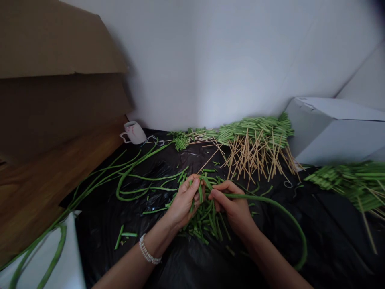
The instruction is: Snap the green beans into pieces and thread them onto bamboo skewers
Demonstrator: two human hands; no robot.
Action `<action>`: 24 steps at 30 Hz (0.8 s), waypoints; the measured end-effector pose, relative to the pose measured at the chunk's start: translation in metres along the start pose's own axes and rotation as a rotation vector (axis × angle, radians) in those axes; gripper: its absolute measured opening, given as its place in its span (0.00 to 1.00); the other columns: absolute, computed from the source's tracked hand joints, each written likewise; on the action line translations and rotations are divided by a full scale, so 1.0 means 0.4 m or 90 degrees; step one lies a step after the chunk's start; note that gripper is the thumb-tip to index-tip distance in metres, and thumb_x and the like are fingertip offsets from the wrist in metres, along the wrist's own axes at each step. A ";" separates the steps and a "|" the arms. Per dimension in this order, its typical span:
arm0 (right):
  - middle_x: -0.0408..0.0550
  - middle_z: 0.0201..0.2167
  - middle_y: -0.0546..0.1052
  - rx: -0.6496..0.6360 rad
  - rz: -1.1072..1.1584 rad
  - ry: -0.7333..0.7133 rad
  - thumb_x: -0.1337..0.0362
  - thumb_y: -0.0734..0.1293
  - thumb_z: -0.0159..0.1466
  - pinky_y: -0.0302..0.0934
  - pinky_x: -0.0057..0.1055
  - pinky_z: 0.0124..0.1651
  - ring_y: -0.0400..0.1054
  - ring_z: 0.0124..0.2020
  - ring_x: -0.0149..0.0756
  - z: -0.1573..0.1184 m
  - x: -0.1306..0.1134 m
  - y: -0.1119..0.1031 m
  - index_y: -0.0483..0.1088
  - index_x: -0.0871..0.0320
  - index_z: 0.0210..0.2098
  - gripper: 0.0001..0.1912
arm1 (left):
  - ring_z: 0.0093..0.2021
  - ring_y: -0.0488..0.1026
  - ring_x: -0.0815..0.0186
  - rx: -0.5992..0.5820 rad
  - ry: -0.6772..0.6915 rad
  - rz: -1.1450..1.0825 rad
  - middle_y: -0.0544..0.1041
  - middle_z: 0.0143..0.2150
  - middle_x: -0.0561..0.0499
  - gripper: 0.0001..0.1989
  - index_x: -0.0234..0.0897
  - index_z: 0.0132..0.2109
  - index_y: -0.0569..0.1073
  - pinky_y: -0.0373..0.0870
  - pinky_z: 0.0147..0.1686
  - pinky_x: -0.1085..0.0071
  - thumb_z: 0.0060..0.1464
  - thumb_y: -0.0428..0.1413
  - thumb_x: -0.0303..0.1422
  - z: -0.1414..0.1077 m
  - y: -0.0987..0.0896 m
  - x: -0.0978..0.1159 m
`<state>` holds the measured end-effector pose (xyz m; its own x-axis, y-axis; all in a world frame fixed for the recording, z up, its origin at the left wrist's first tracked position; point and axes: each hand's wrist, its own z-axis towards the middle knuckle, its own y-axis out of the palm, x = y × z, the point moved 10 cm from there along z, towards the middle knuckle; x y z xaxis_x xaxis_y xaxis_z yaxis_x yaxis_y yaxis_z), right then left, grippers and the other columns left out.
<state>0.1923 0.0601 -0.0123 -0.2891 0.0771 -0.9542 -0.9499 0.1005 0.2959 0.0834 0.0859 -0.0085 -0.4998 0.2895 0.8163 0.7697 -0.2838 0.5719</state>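
Left hand (185,200): fingers pinching cut bean pieces (200,194)
Right hand (233,204): fingertips gripping a yardlong bean (279,204), centre
Skewered, apparently finished: far pile (255,128), right pile (339,176)
Cut, seemingly unskewered: loose heap (210,224) beneath both hands
Uncut: long beans (129,199), left

Single head cam, looked forward and down from above the black sheet (120,224). Left hand (185,200) and right hand (234,206) close up, just below centre; forearms (130,261) entered from 7 and 5 o'clock. Wall (240,52) farther off at 12, brown box (60,48) at 10, white box (337,132) near 3.
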 end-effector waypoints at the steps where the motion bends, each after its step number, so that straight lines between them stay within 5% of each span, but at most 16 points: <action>1: 0.42 0.23 0.78 -0.002 0.029 0.015 0.58 0.74 0.56 0.52 0.25 0.19 0.62 0.15 0.26 0.002 0.008 0.000 0.72 0.55 0.28 0.10 | 0.19 0.52 0.79 -0.009 0.005 0.001 0.64 0.24 0.59 0.16 0.35 0.34 0.65 0.49 0.18 0.82 0.56 0.61 0.42 -0.002 0.007 0.004; 9: 0.40 0.22 0.77 -0.033 0.127 0.076 0.60 0.74 0.57 0.47 0.22 0.19 0.60 0.15 0.22 0.002 0.041 0.011 0.69 0.57 0.28 0.11 | 0.18 0.49 0.81 -0.024 -0.007 -0.017 0.65 0.25 0.58 0.21 0.33 0.47 0.74 0.48 0.19 0.81 0.52 0.64 0.43 0.002 -0.005 0.002; 17: 0.40 0.22 0.76 -0.053 0.137 0.091 0.59 0.74 0.57 0.46 0.23 0.20 0.59 0.15 0.22 -0.001 0.051 0.019 0.69 0.57 0.28 0.11 | 0.19 0.48 0.79 0.005 0.006 0.038 0.56 0.19 0.61 0.24 0.29 0.44 0.77 0.44 0.20 0.79 0.50 0.64 0.47 -0.001 -0.018 -0.003; 24: 0.40 0.22 0.76 -0.068 0.122 0.101 0.59 0.74 0.57 0.47 0.23 0.21 0.60 0.17 0.22 -0.006 0.052 0.028 0.70 0.57 0.28 0.11 | 0.18 0.49 0.78 0.024 0.021 0.074 0.58 0.17 0.61 0.21 0.30 0.37 0.76 0.45 0.19 0.79 0.48 0.65 0.46 -0.003 -0.015 0.007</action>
<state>0.1755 0.0607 -0.0292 -0.4725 -0.0724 -0.8784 -0.8804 -0.0074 0.4742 0.0769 0.0875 -0.0096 -0.4186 0.2262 0.8796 0.8373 -0.2791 0.4702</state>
